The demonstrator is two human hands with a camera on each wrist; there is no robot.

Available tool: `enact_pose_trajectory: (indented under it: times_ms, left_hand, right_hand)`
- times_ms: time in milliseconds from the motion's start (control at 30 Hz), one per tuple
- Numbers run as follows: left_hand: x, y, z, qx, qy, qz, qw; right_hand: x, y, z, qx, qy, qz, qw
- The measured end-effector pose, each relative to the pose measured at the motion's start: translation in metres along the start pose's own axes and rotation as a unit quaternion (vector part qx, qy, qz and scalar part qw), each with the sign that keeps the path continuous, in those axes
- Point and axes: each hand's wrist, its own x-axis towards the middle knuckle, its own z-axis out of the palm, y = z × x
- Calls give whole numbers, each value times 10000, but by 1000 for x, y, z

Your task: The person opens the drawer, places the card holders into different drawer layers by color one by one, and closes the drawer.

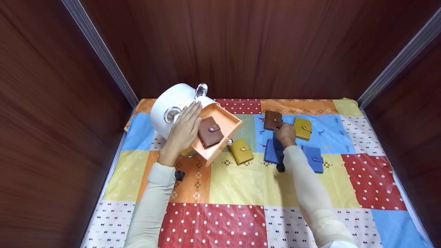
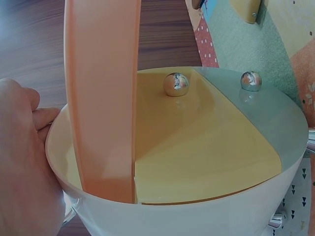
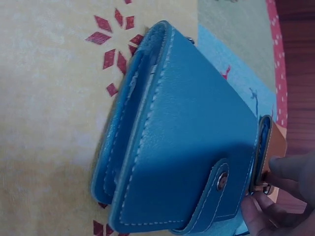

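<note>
My left hand (image 1: 186, 125) lies flat, fingers straight, on a white round drawer box (image 1: 167, 103) and on the edge of its pulled-out orange drawer (image 1: 229, 120). A brown wallet (image 1: 210, 131) lies in that drawer. In the left wrist view the left hand (image 2: 19, 167) presses against the box's rim (image 2: 197, 216) beside the orange drawer (image 2: 103, 98). My right hand (image 1: 284, 132) pinches the edge of a second brown wallet (image 1: 272, 120) on the patchwork cloth. A blue wallet (image 1: 271, 152) lies just under that wrist. The blue wallet (image 3: 187, 142) fills the right wrist view, with the fingertips (image 3: 290, 169) on the brown wallet (image 3: 279, 142).
Two yellow wallets (image 1: 241, 151) (image 1: 303, 128) and another blue wallet (image 1: 315, 159) lie on the cloth (image 1: 241, 220). Dark wooden walls (image 1: 241, 44) close in the back and both sides. Shiny round knobs (image 2: 175, 84) (image 2: 250, 80) sit on the box's lower drawers.
</note>
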Motion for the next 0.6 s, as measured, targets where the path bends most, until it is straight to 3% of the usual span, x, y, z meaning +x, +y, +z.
enact_pose_trajectory:
  times_ms: [600]
  left_hand:
    - [1, 0, 0, -7, -39, -19, 10000]
  right_hand:
    - [-3, 6, -1, -496, -63, -162, 9986]
